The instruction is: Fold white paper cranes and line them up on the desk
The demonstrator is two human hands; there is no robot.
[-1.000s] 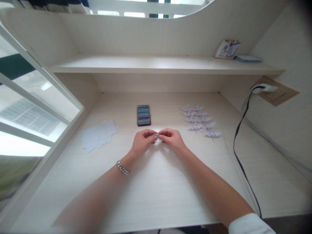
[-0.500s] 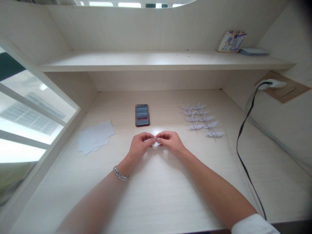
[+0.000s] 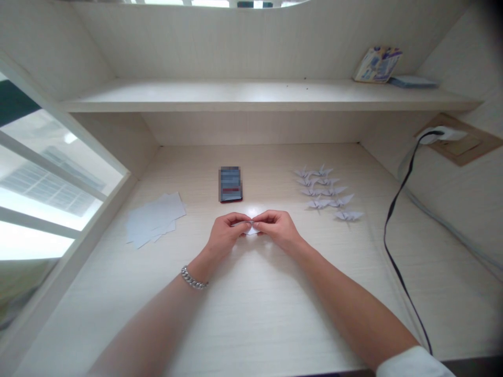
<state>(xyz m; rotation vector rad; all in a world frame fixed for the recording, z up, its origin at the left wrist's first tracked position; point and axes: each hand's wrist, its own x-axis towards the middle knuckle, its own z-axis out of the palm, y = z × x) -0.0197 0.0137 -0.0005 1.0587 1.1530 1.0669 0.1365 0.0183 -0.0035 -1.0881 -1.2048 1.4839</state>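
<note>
A small folded piece of white paper (image 3: pixel 252 230) is pinched between both hands over the middle of the desk, mostly covered by the fingers. My left hand (image 3: pixel 231 230), with a chain bracelet at its wrist, grips the paper's left side between thumb and fingers. On the other side my right hand (image 3: pixel 275 226) pinches it the same way, the two thumb tips almost meeting. Several folded white paper cranes (image 3: pixel 323 192) sit in rows to the right. Loose white paper sheets (image 3: pixel 155 217) lie overlapping at the left.
A phone (image 3: pixel 230 184) with a blurred screen lies just beyond my hands. Along the right runs a black cable (image 3: pixel 389 220) from a plug in the wall socket (image 3: pixel 458 140). A shelf (image 3: pixel 236 94) above the desk's back holds a colourful packet (image 3: pixel 378 64) and a flat bluish item (image 3: pixel 412 81).
The view has shifted very slightly. Both hands keep their pinch on the folded paper, with hardly any visible movement.
</note>
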